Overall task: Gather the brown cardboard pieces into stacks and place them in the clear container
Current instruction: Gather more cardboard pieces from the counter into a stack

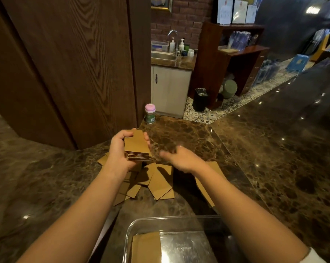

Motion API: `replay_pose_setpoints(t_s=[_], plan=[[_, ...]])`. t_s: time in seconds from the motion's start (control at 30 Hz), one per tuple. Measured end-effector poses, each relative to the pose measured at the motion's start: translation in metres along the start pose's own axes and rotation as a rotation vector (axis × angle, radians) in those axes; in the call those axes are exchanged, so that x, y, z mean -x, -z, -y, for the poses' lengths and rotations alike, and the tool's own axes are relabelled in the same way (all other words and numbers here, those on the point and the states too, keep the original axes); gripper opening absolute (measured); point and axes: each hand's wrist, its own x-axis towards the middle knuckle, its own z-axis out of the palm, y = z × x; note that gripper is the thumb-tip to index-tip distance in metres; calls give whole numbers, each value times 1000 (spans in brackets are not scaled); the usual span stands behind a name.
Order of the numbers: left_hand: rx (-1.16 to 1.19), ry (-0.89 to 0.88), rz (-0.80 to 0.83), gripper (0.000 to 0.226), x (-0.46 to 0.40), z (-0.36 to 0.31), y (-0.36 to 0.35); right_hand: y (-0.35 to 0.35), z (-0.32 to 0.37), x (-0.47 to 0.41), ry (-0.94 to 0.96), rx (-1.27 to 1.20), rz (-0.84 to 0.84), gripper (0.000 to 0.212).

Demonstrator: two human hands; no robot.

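Centre frame: left hand (120,149) closed around a stack of cardboard pieces (137,147), raised over loose pieces (160,179) on the marble counter (274,158). Right hand (181,158) blurred, empty, fingers loosely spread. Clear container (179,221), bottom centre, holds one stack (146,247).

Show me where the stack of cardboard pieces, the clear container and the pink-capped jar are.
stack of cardboard pieces (136,144): head view, top face.
clear container (179,218): head view, far rim.
pink-capped jar (150,117): head view, green body.

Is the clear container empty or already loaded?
Partly loaded: brown cardboard lies flat at the left of the clear container; the rest of its bottom shows bare.
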Motion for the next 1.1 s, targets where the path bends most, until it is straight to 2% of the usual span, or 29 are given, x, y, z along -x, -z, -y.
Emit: replay_pose_setpoints(t_s=[0.07,0.13,0.23,0.3,0.37,0.47,0.5,0.6,0.63,0.73,0.83,0.97,1.1], plan=[[-1,-21,-9,37,1,-1,8,-19,-2,-2,-84,269,68,99],[-29,-33,-31,41,2,1,14,-34,-1,-2,-115,417,74,107],[-30,-37,-77,45,4,7,22,-39,0,-5,-125,484,74,90],[-19,-30,-110,44,4,11,27,-33,-2,-7,-155,380,101,82],[-19,-23,-127,40,4,14,29,-24,-9,-7,-192,107,131,74],[-17,-23,-136,41,4,17,31,-10,-25,-6,-236,-269,211,22],[-19,-22,-135,42,4,17,32,-6,-28,-5,-235,-338,207,16],[-30,-16,-133,40,4,23,30,8,-29,0,-197,-585,143,11],[-27,-10,-129,41,4,26,29,11,-28,2,-165,-696,124,15],[5,1,-106,44,0,36,24,13,-19,13,-33,-937,188,23],[-29,10,-58,44,-2,42,19,8,-9,18,73,-910,202,30],[-59,-15,-6,52,0,41,17,7,3,20,81,-869,66,25],[-189,-52,-27,42,-2,46,12,-1,20,24,171,-637,-87,20]])
